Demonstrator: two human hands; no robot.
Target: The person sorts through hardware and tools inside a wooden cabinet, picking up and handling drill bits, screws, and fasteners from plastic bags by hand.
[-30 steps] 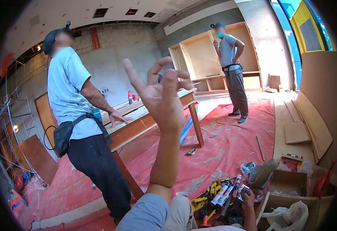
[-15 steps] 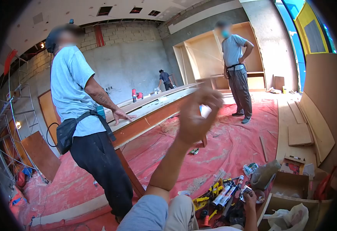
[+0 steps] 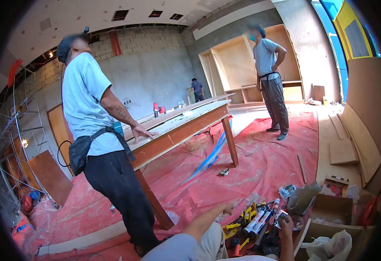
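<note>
My left hand (image 3: 227, 208) is lowered beside the tool pile, its fingers curled, with nothing visible in them. Near the pile's right side, my right hand (image 3: 286, 225) grips a small white-and-dark item (image 3: 281, 215) whose kind I cannot make out. Between the hands lie sealant tubes (image 3: 257, 222), yellow-and-black hand tools (image 3: 247, 214) and a tool with an orange end (image 3: 236, 249). An open box (image 3: 306, 235) with a plastic bag (image 3: 330, 246) in it sits right of my right hand.
A person (image 3: 86, 100) at the left rests a hand on a wooden table (image 3: 182, 132) bearing a red power tool (image 3: 156, 109). Another person (image 3: 269, 74) stands beyond it; a third is far back. Red sheeting (image 3: 269, 161) covers the floor. Boards (image 3: 343, 151) lie right; scaffolding (image 3: 27, 126) stands left.
My left hand has dropped from its raised position before the table to beside the tools. My right hand keeps its hold. The person far back has straightened up.
</note>
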